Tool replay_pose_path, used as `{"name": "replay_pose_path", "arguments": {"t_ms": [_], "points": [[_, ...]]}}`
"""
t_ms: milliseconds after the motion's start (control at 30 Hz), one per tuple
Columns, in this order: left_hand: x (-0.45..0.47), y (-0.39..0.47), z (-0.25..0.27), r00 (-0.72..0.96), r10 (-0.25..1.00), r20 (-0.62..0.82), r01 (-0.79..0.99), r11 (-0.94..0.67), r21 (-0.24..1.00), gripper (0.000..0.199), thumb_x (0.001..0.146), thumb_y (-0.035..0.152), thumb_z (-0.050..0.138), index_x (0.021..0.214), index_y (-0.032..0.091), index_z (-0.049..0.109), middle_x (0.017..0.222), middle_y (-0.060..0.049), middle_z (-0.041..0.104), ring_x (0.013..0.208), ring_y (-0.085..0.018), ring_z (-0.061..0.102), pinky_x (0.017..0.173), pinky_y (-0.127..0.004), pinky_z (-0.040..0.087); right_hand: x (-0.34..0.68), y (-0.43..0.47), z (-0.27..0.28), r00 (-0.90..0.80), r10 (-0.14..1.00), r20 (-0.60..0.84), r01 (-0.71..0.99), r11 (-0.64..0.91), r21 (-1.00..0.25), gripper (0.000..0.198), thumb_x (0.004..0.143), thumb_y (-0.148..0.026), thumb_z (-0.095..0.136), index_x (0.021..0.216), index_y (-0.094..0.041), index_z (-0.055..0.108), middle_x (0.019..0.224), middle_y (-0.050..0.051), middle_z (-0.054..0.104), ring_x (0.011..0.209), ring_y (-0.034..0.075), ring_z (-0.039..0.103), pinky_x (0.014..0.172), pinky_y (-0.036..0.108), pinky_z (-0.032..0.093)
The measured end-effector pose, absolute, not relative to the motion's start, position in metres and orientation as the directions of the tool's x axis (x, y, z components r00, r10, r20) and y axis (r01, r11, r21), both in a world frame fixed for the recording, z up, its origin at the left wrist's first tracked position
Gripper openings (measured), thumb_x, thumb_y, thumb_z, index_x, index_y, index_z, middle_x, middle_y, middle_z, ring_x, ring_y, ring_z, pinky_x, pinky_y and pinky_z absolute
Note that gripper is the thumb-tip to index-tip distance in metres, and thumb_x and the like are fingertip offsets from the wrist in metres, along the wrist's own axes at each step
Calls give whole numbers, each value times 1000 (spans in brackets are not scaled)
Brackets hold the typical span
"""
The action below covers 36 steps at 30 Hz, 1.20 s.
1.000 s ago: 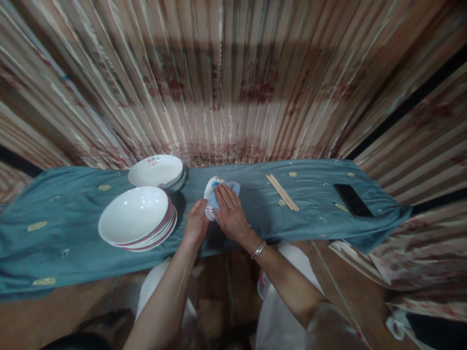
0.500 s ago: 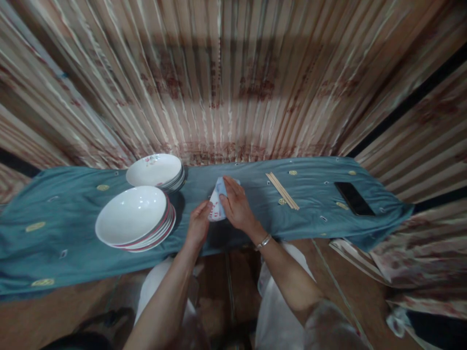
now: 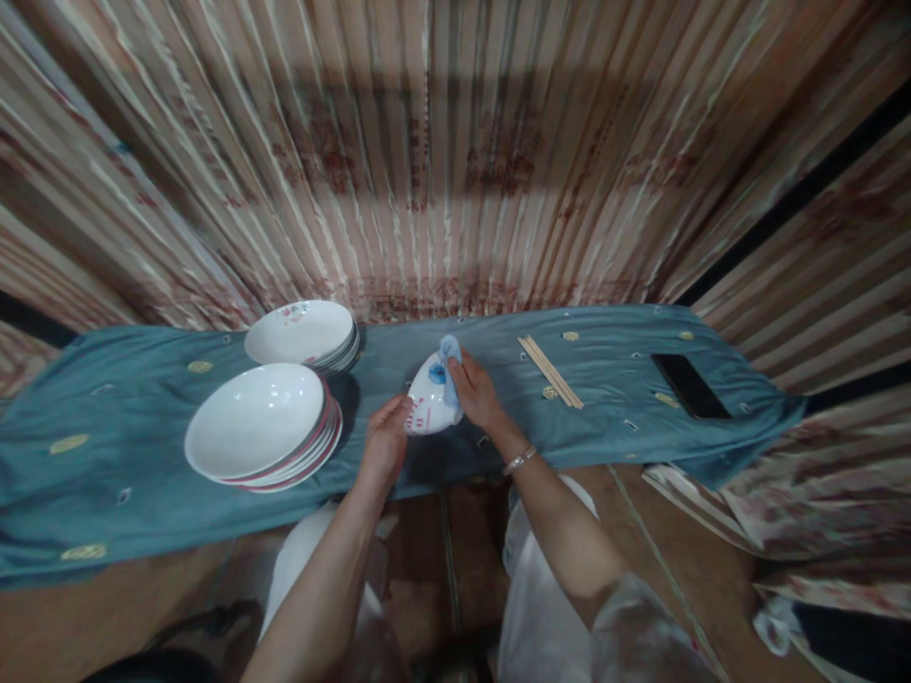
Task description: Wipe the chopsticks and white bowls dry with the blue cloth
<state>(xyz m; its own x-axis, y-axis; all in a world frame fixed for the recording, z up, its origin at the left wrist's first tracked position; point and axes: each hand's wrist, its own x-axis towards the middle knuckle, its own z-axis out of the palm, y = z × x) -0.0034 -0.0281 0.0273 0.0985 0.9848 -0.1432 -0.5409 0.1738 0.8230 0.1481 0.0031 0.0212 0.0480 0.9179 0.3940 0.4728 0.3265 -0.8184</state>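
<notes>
Over the middle of the table, my left hand point(image 3: 386, 438) grips the near left rim of a small white bowl point(image 3: 425, 406) with red print and a blue motif. The bowl is tilted, and I cannot see into it. Against its right side, my right hand point(image 3: 478, 391) is closed on a light blue cloth point(image 3: 450, 364), which bunches up above the fingers and touches the bowl. To the left stands a stack of large white bowls with red bands point(image 3: 256, 422). Behind that is a stack of white dishes with a floral pattern point(image 3: 303, 330).
Several wooden chopsticks point(image 3: 549, 372) lie right of my hands. Farther right is a black phone point(image 3: 690, 386). A wrinkled teal cloth point(image 3: 157, 398) covers the narrow table. Patterned curtains point(image 3: 441, 171) hang close behind it, and dark poles point(image 3: 804, 199) cross at the sides.
My right hand has shifted slightly right with the cloth, from over the bowl to its right edge. More of the bowl's printed surface now shows. My left hand keeps its grip.
</notes>
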Motion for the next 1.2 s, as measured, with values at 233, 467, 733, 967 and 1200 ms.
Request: {"name": "replay_pose_path", "arguments": {"t_ms": [233, 467, 733, 967, 1200], "points": [[-5, -29, 29, 101, 980, -171, -588, 197, 784, 21, 57, 28, 81, 66, 14, 68, 62, -4, 69, 76, -23, 69, 74, -32, 52, 156, 11, 14, 94, 951, 296, 304, 256, -918, 49, 93, -52, 34, 112, -18, 63, 105, 8, 69, 100, 22, 63, 94, 35, 46], [-6, -28, 30, 85, 982, -170, -633, 185, 751, 25, 52, 29, 84, 64, 14, 68, 60, -2, 69, 64, -18, 67, 71, -31, 53, 162, 15, 11, 125, 970, 210, 153, 190, -970, 48, 90, -51, 41, 112, -16, 65, 111, 8, 69, 107, 22, 61, 100, 37, 42], [-9, -24, 26, 65, 965, -254, -736, 218, 641, 7, 67, 16, 72, 68, 10, 68, 71, -8, 73, 70, -20, 70, 85, -36, 53, 161, 21, 4, 227, 968, 105, 34, 100, -994, 43, 85, -49, 47, 106, -19, 68, 113, 5, 70, 110, 21, 61, 102, 37, 41], [-9, -21, 29, 89, 926, -368, -791, 291, 539, 23, 84, 15, 53, 100, 8, 68, 89, -13, 75, 99, -27, 68, 95, -44, 49, 152, 21, -3, 331, 944, 12, -67, 36, -997, 46, 81, -55, 49, 98, -17, 69, 98, 4, 72, 100, 20, 62, 94, 34, 44], [-9, -16, 38, 104, 884, -455, -827, 331, 455, 32, 91, 18, 43, 112, 7, 64, 85, -12, 76, 99, -26, 69, 96, -45, 49, 142, 21, -13, 383, 923, -25, -78, 6, -997, 50, 82, -60, 47, 98, -17, 67, 101, 6, 70, 101, 21, 61, 96, 34, 44]]}}
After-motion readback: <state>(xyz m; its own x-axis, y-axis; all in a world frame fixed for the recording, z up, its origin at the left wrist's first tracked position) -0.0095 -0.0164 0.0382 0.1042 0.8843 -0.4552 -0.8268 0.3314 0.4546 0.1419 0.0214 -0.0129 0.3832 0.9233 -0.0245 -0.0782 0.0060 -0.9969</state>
